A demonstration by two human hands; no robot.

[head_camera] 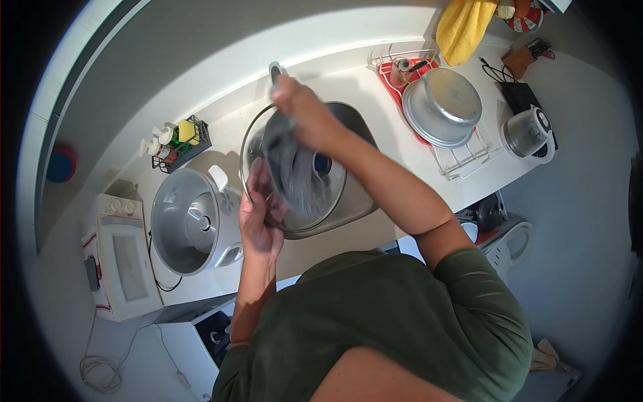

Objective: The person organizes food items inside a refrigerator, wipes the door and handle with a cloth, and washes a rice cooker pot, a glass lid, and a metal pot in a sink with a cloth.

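Note:
My left hand (261, 216) grips the lower left rim of a round glass lid (329, 213), which is held over the steel sink (359, 123). The lid has a metal rim and a dark knob (322, 164). My right hand (304, 113) holds a grey cloth (294, 171) that hangs across the face of the lid; both are somewhat blurred. The faucet (275, 70) stands just behind my right hand. To the left of my left hand is a rice cooker body (221, 226) with its top uncovered and no inner pot in it.
On the right, an upturned metal pot (442, 108) rests on a white wire dish rack (464, 161), near a glass kettle (525, 133). A caddy (188, 151) with pump bottles and a sponge stands at back left. A white microwave (125, 261) is at far left.

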